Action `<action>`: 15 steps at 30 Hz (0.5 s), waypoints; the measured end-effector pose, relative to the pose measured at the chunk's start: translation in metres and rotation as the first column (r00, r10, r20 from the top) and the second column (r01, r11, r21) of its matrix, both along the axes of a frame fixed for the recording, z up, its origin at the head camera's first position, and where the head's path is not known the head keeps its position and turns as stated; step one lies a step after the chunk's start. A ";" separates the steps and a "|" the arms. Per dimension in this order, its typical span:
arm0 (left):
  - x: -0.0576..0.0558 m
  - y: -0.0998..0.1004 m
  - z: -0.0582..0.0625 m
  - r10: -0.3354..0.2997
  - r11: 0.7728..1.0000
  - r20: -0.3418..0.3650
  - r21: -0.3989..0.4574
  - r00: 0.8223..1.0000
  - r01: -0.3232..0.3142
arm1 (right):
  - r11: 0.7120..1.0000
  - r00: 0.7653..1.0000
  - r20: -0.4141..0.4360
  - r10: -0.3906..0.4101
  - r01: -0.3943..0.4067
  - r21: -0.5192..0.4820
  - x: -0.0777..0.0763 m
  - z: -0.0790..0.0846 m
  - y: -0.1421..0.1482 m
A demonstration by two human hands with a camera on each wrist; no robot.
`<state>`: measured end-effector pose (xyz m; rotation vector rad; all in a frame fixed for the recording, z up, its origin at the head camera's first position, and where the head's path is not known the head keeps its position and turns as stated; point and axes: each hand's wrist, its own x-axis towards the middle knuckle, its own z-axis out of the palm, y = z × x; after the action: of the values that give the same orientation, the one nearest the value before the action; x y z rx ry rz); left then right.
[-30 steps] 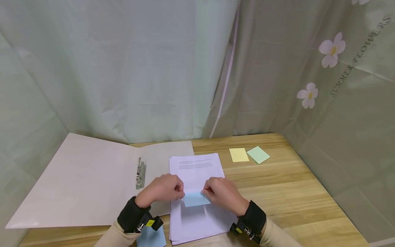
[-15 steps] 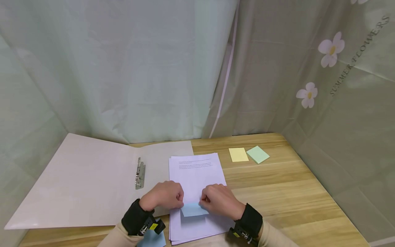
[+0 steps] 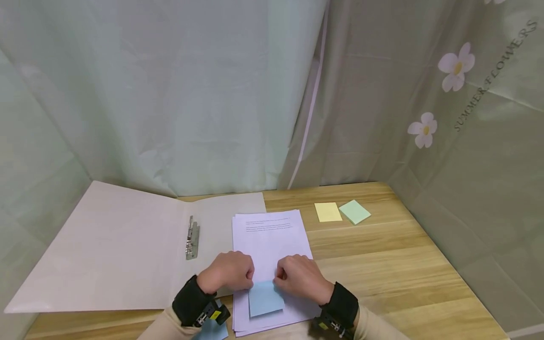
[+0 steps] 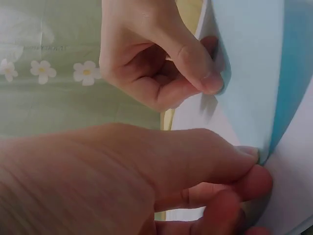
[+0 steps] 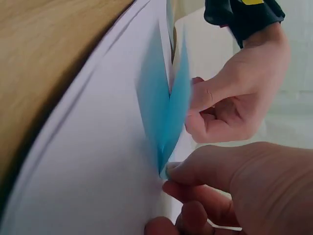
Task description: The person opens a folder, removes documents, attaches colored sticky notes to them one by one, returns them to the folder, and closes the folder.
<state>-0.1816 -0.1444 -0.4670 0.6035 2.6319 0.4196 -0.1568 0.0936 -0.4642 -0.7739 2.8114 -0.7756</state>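
Note:
A light blue sticky note (image 3: 266, 302) hangs over the lower part of a stack of printed paper (image 3: 272, 248). My left hand (image 3: 229, 273) pinches its upper left corner between thumb and fingertips, while my right hand (image 3: 302, 278) pinches the upper right corner. In the left wrist view, the note (image 4: 249, 68) stretches between the two thumbs. Seen from the right wrist, the note (image 5: 178, 103) stands tilted above the white sheet, its darker blue shadow or reflection on the paper beside it. The fingertips behind the note are partly hidden.
An open binder (image 3: 119, 255) with a metal clip (image 3: 192, 240) lies at left, its right cover partly under the paper. Yellow (image 3: 328, 212) and green (image 3: 354, 212) sticky notes lie at the back right. Another blue sticky note or pad (image 3: 214, 330) is near my left wrist.
Both hands have come down the page toward me with the blue note. Its lower edge has dropped, so more of its face shows. Binder and paper stay put.

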 end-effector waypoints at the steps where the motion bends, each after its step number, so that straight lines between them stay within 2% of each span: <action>1: -0.002 -0.002 -0.004 0.001 1.000 -0.001 -0.004 1.000 -0.001 | 1.000 1.000 0.007 -0.015 0.015 0.001 0.000 0.000 -0.001; 3: -0.006 -0.007 -0.014 -0.013 1.000 -0.010 -0.017 1.000 0.013 | 0.999 0.999 0.022 -0.037 0.037 -0.003 -0.001 -0.003 0.000; 5: -0.007 -0.005 -0.014 -0.007 0.999 -0.005 -0.047 1.000 0.007 | 0.999 0.998 0.030 -0.048 0.049 -0.016 -0.003 -0.004 0.001; 7: -0.014 -0.011 -0.032 -0.030 0.999 -0.017 -0.045 0.999 0.029 | 0.998 0.998 0.042 -0.049 0.050 -0.025 -0.004 -0.007 0.002; 11: -0.013 -0.010 -0.030 -0.023 1.000 -0.007 -0.017 1.000 0.023 | 0.999 1.000 -0.004 -0.023 0.023 -0.033 -0.003 -0.004 0.001; 15: -0.011 -0.007 -0.021 -0.017 1.000 0.022 -0.009 1.000 0.017 | 0.999 0.989 -0.148 0.011 -0.005 0.043 0.004 0.000 -0.004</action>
<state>-0.1927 -0.1515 -0.4879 0.6143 2.6047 0.4067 -0.1526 0.0894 -0.4638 -0.8700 2.9419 -0.6819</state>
